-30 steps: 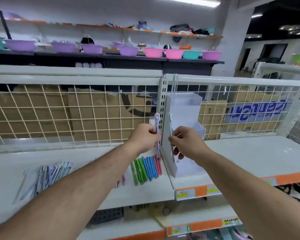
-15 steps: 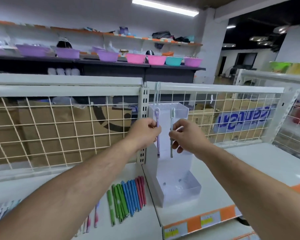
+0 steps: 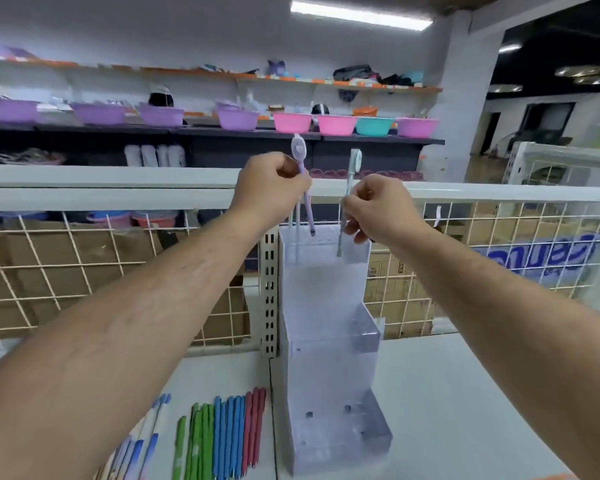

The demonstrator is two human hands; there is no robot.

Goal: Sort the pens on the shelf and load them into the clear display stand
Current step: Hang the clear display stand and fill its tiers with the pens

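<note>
My left hand [image 3: 271,185] covers the middle of the purple pen [image 3: 298,148]; only its cap and tip show. My right hand [image 3: 374,209] hides the middle of the pale pen [image 3: 352,168] likewise. I cannot tell whether either tip touches the clear display stand [image 3: 326,306]; its top holes are too small to make out. A thin pale stick [image 3: 297,237] stands at the stand's far left, its top lost behind my left hand. Near me, the green pens [image 3: 196,441] run off the bottom edge, and my left forearm [image 3: 118,358] covers part of the blue-and-white pens [image 3: 142,448]. The blue lettering [image 3: 534,254] at far right is blurred.
</note>
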